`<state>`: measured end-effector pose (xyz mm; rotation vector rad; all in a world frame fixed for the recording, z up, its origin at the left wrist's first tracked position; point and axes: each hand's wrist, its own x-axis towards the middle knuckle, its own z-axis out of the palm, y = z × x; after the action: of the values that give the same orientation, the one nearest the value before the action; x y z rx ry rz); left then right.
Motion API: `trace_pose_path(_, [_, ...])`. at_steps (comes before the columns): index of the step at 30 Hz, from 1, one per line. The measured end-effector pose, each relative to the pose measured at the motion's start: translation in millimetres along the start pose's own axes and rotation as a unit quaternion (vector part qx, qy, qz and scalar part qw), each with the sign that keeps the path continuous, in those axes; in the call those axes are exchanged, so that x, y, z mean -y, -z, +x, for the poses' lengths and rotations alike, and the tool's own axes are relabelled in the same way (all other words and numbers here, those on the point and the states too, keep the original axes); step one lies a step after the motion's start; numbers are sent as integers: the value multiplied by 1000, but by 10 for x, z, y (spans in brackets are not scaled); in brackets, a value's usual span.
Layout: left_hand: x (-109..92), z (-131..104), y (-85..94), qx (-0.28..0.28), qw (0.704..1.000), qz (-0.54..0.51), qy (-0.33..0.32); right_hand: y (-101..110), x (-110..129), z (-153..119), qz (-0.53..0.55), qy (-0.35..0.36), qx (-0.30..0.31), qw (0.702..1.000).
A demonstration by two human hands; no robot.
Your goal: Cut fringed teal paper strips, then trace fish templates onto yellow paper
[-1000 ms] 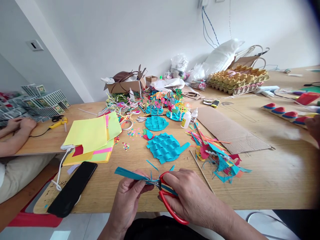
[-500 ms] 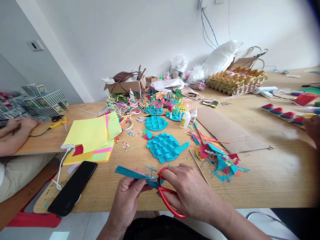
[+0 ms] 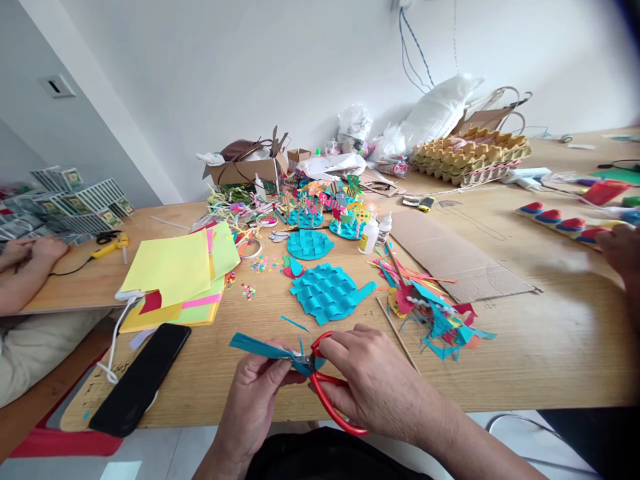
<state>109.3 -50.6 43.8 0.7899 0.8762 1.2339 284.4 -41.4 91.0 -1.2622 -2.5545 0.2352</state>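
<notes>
Our left hand [image 3: 255,393] pinches teal strip [image 3: 260,348]; right hand [image 3: 373,387] grips red scissors [image 3: 327,393], blades at strip, just before woven teal piece [image 3: 325,292].

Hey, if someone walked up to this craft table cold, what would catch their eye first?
Probably the right hand working red-handled scissors into a teal paper strip pinched by the left hand, at the table's near edge. Just beyond lies a woven teal paper piece, with a bright heap of paper scraps to its right. On the left sit yellow paper sheets and a black phone.
</notes>
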Motion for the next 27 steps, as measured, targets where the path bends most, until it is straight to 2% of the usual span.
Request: trace_pose_path(27, [-2,-8,-4,14,1000,-8,-1,-100,-14,-37,-29,47,-13,998])
